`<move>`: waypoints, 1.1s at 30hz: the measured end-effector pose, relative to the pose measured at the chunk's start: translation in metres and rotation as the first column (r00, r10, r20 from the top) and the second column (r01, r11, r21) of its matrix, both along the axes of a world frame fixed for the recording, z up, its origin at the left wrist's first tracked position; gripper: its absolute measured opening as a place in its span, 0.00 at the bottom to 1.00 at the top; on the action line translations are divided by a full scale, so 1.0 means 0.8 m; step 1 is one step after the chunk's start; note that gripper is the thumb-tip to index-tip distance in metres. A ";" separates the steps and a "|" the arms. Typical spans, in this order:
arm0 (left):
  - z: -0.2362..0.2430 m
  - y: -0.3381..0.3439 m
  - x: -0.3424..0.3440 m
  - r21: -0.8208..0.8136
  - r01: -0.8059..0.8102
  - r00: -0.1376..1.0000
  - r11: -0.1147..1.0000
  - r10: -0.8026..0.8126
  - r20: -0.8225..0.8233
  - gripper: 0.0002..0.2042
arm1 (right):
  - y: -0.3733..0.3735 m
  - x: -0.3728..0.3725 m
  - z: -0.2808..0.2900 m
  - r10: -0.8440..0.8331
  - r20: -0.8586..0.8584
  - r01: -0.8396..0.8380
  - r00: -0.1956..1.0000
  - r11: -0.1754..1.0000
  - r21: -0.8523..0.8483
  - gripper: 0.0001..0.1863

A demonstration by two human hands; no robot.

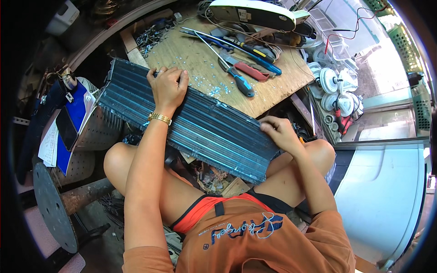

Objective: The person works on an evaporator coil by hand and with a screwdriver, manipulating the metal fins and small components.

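Note:
A long dark panel with lengthwise ribs (pixel 214 132) lies slanted across my lap, its upper edge close against the wooden bench. Fingers of my left hand (pixel 169 88) are bent over its far edge, left of the middle, with a gold bracelet watch (pixel 160 118) on that wrist. At the panel's right end, my right hand (pixel 280 131) grips the upper corner between thumb and fingers. The panel's rims look rough and dented. Whatever lies under the panel is mostly hidden.
On the bench (pixel 287 77) lie a blue-handled screwdriver (pixel 243 83), a red-handled tool (pixel 252 71), more tools and scattered shiny bits. A perforated bin (pixel 93 132) with a blue folder (pixel 68 141) stands left. White round parts (pixel 328 81) are at right, beyond a white panel (pixel 382 195).

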State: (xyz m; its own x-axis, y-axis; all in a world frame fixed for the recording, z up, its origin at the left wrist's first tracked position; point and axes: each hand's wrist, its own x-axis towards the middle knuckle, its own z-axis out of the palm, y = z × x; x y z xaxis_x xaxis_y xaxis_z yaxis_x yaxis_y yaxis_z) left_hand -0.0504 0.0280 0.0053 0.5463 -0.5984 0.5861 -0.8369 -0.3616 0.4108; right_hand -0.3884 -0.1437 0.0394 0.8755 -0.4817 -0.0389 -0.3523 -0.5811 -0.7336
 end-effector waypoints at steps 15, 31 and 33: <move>0.000 0.008 -0.003 -0.006 -0.022 0.995 1.000 0.022 0.096 0.14 | -0.071 0.068 0.000 -0.093 -0.039 0.092 0.995 0.996 -0.011 0.17; 0.009 -0.043 -0.201 0.117 0.425 0.905 0.898 -0.418 -0.077 0.11 | -0.143 0.147 -0.017 0.006 0.211 0.131 0.977 0.769 -0.625 0.15; 0.007 -0.030 -0.193 0.163 0.404 0.915 0.900 -0.397 -0.074 0.16 | -0.105 0.095 0.020 -0.066 0.134 0.118 0.989 0.896 -0.427 0.13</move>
